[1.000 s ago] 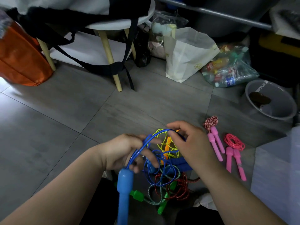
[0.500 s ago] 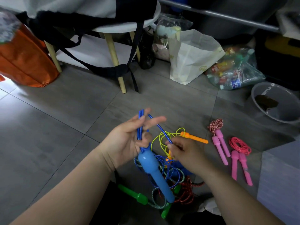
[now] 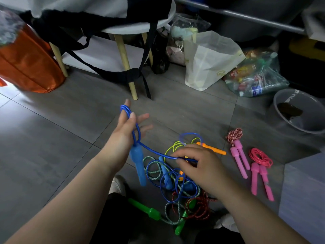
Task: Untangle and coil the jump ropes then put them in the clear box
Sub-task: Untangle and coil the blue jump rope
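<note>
My left hand is raised over the floor with its fingers straight and spread. The blue jump rope is looped round it in two turns, my thumb lies over the cord, and its blue handle hangs below the wrist. My right hand pinches the same blue cord lower down, over the tangled pile of blue, green, yellow and red ropes. An orange handle sticks out behind it. Two coiled pink-handled ropes lie to the right. A pale translucent box stands at the right edge.
A white stool with wooden legs and hanging black straps stands ahead. An orange bag is at the left. A white paper bag, a plastic bag of bottles and a grey bucket line the back right.
My left hand has lifted away from the pile with its fingers spread, blue loops round it. My right hand has slid down the blue cord to the right, stretching it.
</note>
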Available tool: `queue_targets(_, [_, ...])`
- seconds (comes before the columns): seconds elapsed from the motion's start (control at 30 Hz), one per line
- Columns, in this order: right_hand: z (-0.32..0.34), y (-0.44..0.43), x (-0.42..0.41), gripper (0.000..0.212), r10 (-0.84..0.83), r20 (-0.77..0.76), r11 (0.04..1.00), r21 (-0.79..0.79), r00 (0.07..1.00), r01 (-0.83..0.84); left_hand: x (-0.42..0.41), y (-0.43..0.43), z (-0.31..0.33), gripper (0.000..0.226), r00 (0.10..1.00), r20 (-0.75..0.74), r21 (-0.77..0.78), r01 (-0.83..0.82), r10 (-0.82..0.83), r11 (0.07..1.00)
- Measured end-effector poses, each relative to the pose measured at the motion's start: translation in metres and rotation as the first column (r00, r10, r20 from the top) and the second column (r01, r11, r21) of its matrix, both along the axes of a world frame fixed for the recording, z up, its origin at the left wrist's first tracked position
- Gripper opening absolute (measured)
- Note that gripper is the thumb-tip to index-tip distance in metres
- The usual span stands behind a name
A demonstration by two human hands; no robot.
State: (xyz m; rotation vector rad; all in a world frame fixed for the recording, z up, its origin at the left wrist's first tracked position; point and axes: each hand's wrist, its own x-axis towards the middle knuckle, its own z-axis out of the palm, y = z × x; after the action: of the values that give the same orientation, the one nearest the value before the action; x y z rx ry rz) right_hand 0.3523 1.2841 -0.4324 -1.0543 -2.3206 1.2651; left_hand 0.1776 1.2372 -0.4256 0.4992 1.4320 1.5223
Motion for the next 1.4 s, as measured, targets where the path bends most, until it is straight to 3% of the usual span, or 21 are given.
queue_targets(0.13, [0.007, -0.001, 0.000, 0.027, 0.020, -0.041, 0.994, 0.109, 0.999, -0.015, 0.009, -0.006, -0.012, 0.038, 0.928, -0.143, -0.224, 0.309, -0.345, 0.924])
queue_targets(0.23, [0.010, 0.003, 0.003, 0.025, 0.013, 0.002, 0.981, 0.194, 1.000, -0.013, 0.011, -0.010, -0.011, 0.026, 0.874, -0.002, -0.293, 0.465, -0.486, 0.836])
queue_targets(0.33, [0.012, 0.007, 0.006, 0.023, -0.054, 0.008, 0.970, 0.236, 0.999, 0.050, 0.012, -0.013, -0.014, 0.050, 0.752, 0.194, -0.290, 0.657, -0.630, 0.696])
queue_targets(0.43, [0.015, 0.009, 0.008, 0.022, -0.104, 0.006, 0.960, 0.260, 0.995, 0.099, 0.015, -0.017, -0.013, 0.074, 0.562, 0.295, -0.141, 0.825, -0.772, 0.547])
queue_targets(0.57, [0.016, 0.010, 0.009, 0.013, -0.208, -0.011, 0.973, 0.097, 0.978, 0.208, 0.011, -0.017, -0.012, 0.065, 0.533, 0.323, -0.022, 0.830, -0.782, 0.557])
queue_targets(0.73, [0.012, 0.009, 0.004, 0.018, -0.282, -0.081, 0.950, -0.160, 0.956, 0.267, 0.010, -0.017, -0.011, 0.030, 0.568, 0.366, 0.159, 0.743, -0.738, 0.651])
queue_targets(0.83, [0.003, 0.007, 0.000, 0.021, -0.284, -0.081, 0.931, -0.261, 0.955, 0.255, 0.010, -0.013, -0.011, 0.012, 0.463, 0.505, 0.369, 0.647, -0.728, 0.667])
queue_targets(0.93, [-0.007, 0.004, -0.007, 0.025, -0.360, -0.105, 0.864, -0.412, 0.927, 0.289, 0.012, -0.005, -0.010, 0.020, 0.422, 0.622, 0.479, 0.461, -0.659, 0.747])
queue_targets(0.97, [-0.009, 0.004, -0.008, 0.026, -0.376, -0.110, 0.850, -0.436, 0.920, 0.295, 0.014, -0.003, -0.009, 0.022, 0.422, 0.664, 0.489, 0.379, -0.617, 0.786])
queue_targets(1.0, [-0.011, 0.004, -0.009, 0.027, -0.380, -0.105, 0.843, -0.449, 0.919, 0.298, 0.017, 0.000, -0.006, 0.019, 0.481, 0.702, 0.436, 0.294, -0.526, 0.851])
queue_targets(1.07, [-0.014, 0.002, -0.010, 0.026, -0.339, -0.051, 0.856, -0.432, 0.940, 0.285, 0.018, 0.004, 0.004, 0.009, 0.683, 0.693, 0.239, 0.081, -0.229, 0.968])
queue_targets(1.1, [-0.016, 0.001, -0.010, 0.027, -0.297, -0.006, 0.876, -0.400, 0.955, 0.270, 0.017, 0.004, 0.008, 0.011, 0.749, 0.649, 0.203, 0.000, -0.135, 0.979])
queue_targets(1.27, [-0.021, -0.002, -0.005, 0.025, -0.013, 0.235, 0.967, -0.243, 0.972, 0.071, 0.009, 0.006, 0.012, 0.031, 0.849, 0.528, 0.144, -0.123, 0.029, 0.982])
queue_targets(1.4, [-0.013, -0.005, -0.004, 0.018, 0.067, 0.194, 0.964, -0.267, 0.979, -0.013, 0.001, 0.003, 0.010, 0.054, 0.959, 0.275, 0.117, -0.103, 0.068, 0.988])
